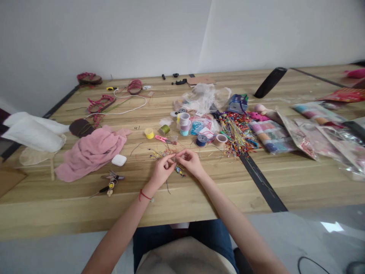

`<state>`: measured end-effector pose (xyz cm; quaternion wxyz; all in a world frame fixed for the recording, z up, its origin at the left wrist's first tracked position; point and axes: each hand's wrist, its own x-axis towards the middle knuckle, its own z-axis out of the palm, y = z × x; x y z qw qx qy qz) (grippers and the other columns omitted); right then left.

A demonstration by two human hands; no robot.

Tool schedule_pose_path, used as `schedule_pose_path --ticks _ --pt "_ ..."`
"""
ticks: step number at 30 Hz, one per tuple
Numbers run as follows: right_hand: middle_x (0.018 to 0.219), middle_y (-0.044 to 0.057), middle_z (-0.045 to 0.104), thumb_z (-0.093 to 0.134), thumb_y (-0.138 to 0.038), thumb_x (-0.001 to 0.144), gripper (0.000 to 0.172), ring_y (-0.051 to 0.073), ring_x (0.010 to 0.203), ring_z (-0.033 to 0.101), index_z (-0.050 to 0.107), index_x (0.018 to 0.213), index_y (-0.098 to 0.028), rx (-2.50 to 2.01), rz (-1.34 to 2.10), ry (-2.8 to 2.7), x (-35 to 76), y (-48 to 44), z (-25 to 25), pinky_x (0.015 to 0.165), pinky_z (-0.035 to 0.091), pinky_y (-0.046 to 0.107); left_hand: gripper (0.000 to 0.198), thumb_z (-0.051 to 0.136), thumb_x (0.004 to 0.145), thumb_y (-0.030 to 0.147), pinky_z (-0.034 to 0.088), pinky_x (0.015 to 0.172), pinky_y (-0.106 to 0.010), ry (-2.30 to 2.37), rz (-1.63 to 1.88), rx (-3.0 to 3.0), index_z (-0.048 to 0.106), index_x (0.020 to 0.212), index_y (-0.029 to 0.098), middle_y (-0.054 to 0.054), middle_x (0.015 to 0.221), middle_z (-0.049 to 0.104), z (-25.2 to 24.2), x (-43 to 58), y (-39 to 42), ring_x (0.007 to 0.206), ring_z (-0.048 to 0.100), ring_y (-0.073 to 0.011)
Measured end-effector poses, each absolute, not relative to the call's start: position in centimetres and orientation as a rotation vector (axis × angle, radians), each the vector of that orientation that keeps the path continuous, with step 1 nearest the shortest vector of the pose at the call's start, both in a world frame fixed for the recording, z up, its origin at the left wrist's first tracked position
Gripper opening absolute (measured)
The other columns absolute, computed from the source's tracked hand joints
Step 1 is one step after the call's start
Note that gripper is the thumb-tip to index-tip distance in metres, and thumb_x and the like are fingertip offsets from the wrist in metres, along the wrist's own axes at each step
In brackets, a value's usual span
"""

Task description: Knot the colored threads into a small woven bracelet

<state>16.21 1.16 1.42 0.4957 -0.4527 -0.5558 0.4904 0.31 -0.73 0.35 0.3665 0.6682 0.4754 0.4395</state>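
We pinch a thin strand [175,160] between our left hand [162,169] and right hand [191,163], the thumb and fingertips of each drawn close together, while colourful threads [155,155] lie on the desk [182,203] just beyond the left hand, pink snips [161,138] past them, and a blue spool [201,141] beyond the right hand.

A small dark mark [137,128] on the tabletop [71,205] reads either "41" or "4!". Any print on the red packet [346,94] is too blurred to read.
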Motion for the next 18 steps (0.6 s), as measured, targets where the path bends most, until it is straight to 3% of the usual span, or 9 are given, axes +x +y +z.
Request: schedule_pose_path --ticks 10,18 --pt "0.076 0.004 0.070 0.077 -0.042 0.066 0.029 0.014 0.063 0.059 0.066 0.077 -0.018 -0.997 1.334 -1.239 16.15 1.34 1.54 0.060 0.046 0.027 0.034 0.062 0.080 0.018 0.033 0.046 -0.017 1.247 1.115 1.733 0.064 0.114 0.015 0.000 0.074 0.066 0.21 0.10 -0.54 0.048 0.040 -0.0055" --pt "0.073 0.002 0.070 0.085 -0.038 0.056 0.038 0.014 0.065 0.063 0.064 0.081 -0.018 -0.960 1.438 -1.082 15.99 1.69 0.83 0.065 0.050 0.027 0.034 0.062 0.080 0.013 0.037 0.048 -0.017 1.285 1.114 1.864 0.064 0.113 0.016 0.001 0.073 0.066 0.70 0.11 -0.67 0.047 0.040 -0.0053"
